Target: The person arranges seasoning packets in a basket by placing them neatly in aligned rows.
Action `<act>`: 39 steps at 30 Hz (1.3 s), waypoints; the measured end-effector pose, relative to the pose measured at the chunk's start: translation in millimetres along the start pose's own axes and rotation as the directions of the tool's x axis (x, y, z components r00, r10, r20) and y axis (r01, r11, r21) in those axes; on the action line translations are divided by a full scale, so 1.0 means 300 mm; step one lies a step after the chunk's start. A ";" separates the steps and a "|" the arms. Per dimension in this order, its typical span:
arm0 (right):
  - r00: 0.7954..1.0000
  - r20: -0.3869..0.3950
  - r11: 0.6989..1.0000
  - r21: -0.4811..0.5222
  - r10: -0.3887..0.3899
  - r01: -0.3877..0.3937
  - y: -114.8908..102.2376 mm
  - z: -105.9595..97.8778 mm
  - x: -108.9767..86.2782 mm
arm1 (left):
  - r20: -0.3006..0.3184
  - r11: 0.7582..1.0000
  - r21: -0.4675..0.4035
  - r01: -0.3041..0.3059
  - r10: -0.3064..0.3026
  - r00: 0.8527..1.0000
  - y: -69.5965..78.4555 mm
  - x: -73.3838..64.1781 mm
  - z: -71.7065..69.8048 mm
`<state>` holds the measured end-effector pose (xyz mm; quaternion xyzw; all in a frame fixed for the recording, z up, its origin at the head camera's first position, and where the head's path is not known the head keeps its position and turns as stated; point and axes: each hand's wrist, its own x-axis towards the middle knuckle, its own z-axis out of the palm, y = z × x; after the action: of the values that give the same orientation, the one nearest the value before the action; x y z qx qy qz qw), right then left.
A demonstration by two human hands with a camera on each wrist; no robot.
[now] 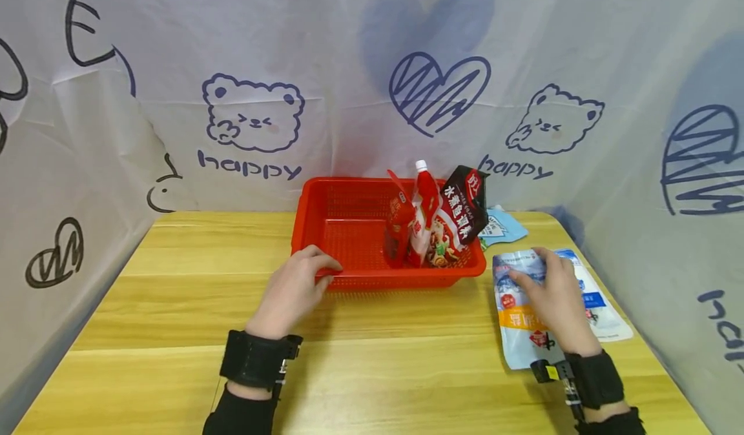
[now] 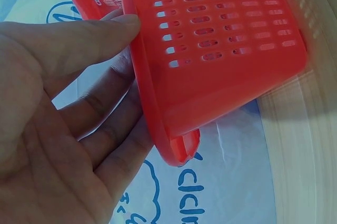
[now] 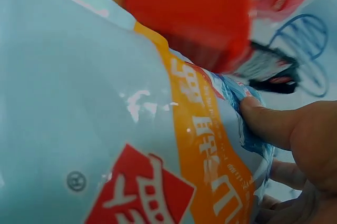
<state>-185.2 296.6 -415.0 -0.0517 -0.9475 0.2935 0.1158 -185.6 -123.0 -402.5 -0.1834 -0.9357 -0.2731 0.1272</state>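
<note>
My left hand (image 1: 290, 290) pinches the near rim of a red plastic basket (image 1: 401, 283), toward its left corner. In the left wrist view the thumb lies on one side of the rim and the fingers on the other, beside the slotted basket wall (image 2: 226, 84). With my right hand (image 1: 559, 303) I grip the upper part of a pale blue salt bag (image 1: 517, 348) with an orange band. The right wrist view shows the thumb pressing into the bag's crinkled film (image 3: 253, 134); the fingers are partly hidden behind it.
Inside the basket's right half stand a red pouch with a white cap (image 1: 427, 193), a red packet (image 1: 398, 222) and a black-and-red seasoning packet (image 1: 465, 206). A white-and-blue bag (image 1: 613, 326) lies right of the salt bag. Behind the basket's right end is a light blue packet (image 1: 511, 226).
</note>
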 end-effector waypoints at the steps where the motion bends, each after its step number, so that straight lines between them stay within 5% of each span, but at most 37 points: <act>1: 1.000 -0.024 1.000 0.003 -0.018 0.018 -0.015 -0.006 -0.003 | -0.001 1.000 0.001 0.003 -0.003 1.000 -0.001 -0.001 -0.003; 11: 0.958 -0.222 0.979 0.043 -0.184 0.198 -0.178 -0.057 -0.022 | -0.010 1.000 0.013 0.028 -0.028 1.000 -0.013 -0.010 -0.019; 17: 0.917 -0.293 0.936 0.144 -0.271 0.322 -0.310 -0.055 -0.032 | -0.010 0.999 0.010 0.041 -0.040 0.999 -0.020 -0.012 -0.027; 21: 0.898 -0.304 0.900 0.203 -0.316 0.386 -0.392 -0.016 -0.030 | -0.006 0.999 0.020 0.044 -0.044 0.999 -0.021 -0.013 -0.028; 31: 0.903 -0.237 0.837 0.346 -0.360 0.424 -0.555 0.130 -0.042 | 0.012 0.998 0.035 0.054 -0.054 0.998 0.002 -0.017 -0.014; 39: 0.865 -0.286 0.758 0.418 -0.413 0.500 -0.642 0.214 -0.046 | 0.093 0.996 -0.049 0.080 -0.075 0.993 0.026 -0.007 -0.014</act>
<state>-193.7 101.0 -359.5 0.1862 -0.8143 0.4753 0.2763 -179.9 -119.9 -396.2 -0.1626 -0.9395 -0.2936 0.0687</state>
